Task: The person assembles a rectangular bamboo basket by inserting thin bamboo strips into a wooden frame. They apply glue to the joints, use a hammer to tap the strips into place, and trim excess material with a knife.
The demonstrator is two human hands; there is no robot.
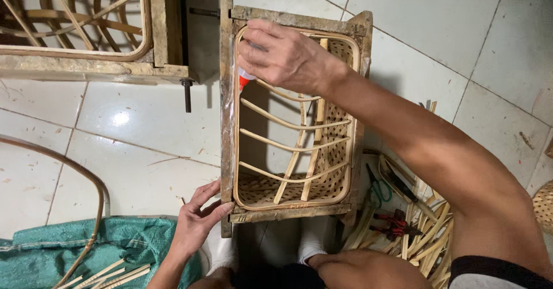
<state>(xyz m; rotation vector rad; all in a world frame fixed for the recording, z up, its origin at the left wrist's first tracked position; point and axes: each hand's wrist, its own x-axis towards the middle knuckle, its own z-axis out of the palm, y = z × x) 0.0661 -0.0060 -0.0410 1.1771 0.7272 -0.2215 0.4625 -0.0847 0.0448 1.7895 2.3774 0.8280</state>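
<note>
Your right hand was closed around a small glue bottle, its red tip pointing down at the far left corner of the basket. The basket, woven cane with curved ribs, sat inside a rectangular wooden frame on the tiled floor, directly in front of your feet. Your left hand lay with fingers loosely bent against the near left corner of the frame, steadying it and holding nothing else. A green sack with cane strips lay to your left. Pliers and more strips lay to your right. A second frame stood at upper left.
</note>
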